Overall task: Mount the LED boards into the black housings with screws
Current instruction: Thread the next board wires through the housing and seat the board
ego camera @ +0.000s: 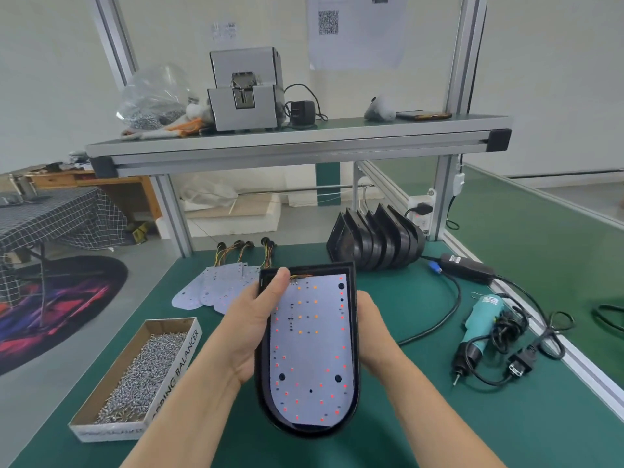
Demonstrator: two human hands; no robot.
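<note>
Gripping black housing (270,405) by sides, LED board (310,352) inside: left hand (250,320), right hand (371,334). Screw box (175,371) reads "PRING BALANCER".

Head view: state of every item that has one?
black housing: held by both hands, open side up
LED board: seated inside, screw holes look empty
left hand: grips housing, thumb on top corner
right hand: holds housing's right edge
electric screwdriver: lying on table, unheld
screw box: open, screws inside
spare housings: standing on edge, nested
spare LED boards: fanned flat on table
</note>
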